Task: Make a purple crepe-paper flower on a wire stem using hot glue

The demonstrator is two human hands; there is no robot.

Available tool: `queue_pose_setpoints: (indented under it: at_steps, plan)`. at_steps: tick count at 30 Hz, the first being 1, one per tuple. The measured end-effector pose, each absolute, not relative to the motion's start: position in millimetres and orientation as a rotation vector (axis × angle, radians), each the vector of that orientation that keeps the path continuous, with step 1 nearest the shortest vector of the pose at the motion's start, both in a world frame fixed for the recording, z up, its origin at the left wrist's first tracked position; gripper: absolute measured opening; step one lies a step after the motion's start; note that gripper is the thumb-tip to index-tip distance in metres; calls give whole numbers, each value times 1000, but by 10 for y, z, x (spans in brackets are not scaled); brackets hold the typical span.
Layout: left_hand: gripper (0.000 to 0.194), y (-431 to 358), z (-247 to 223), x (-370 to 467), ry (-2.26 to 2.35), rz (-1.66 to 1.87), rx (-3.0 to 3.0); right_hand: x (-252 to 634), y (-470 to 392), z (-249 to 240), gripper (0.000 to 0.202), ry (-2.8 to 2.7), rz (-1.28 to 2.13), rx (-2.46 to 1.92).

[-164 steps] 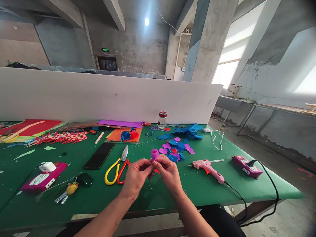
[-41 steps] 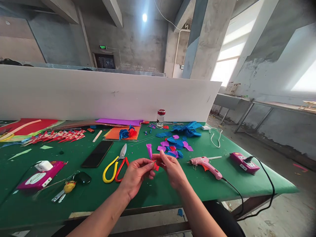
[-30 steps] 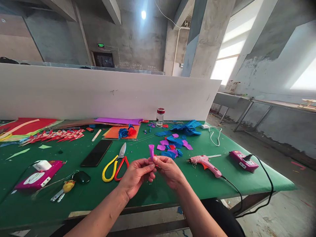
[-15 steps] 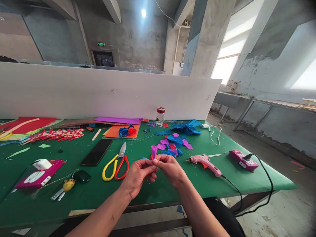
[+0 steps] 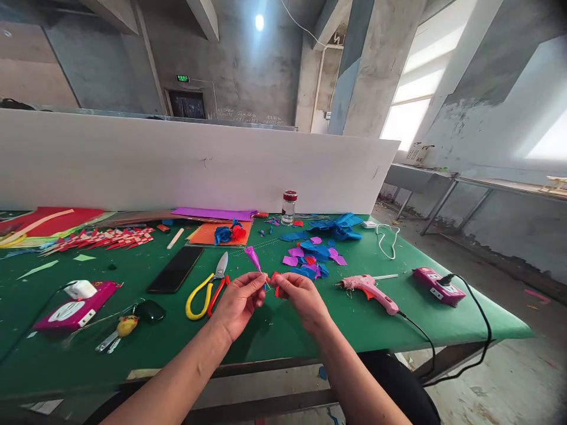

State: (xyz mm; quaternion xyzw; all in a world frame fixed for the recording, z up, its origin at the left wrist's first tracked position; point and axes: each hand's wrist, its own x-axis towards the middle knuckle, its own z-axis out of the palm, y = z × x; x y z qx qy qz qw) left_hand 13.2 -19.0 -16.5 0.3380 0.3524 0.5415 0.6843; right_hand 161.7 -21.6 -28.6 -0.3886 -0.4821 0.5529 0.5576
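Left hand [image 5: 241, 300], purple paper bud [image 5: 252, 256] — tapered, tilted, thin-stemmed

Lamp [image 5: 259, 22] flaring blue-white overhead | daylight blazing through right-hand window [image 5: 408, 118] | soft shadow on green tabletop [image 5: 363, 327] | corners stretched, lower-left blurred

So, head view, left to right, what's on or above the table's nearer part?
Magenta plastic power strip, black rectangular phone, yellow-and-red-handled scissors, purple rolled-paper bud, right hand, pink plastic glue gun, second magenta power strip.
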Motion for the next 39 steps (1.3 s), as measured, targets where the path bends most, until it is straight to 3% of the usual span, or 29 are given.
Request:
queue_pose_setpoints:
  at_steps: [6,12,29,39]
  plan:
    - [22,-167,-195,135,808,1274,767,1515,-283,-283,27,-1339,1167,-938]
    - [29,-139,-88,45,772,1206,827,1528,-302,-274,30,-1298,1201,-979]
    - [19,-143,-7,12,771,1240,932,1454,-334,-360,31,-1171,1478,-822]
    - [16,-126,-71,38,745,1311,924,1388,-340,-389,29,-1140,1459,-846]
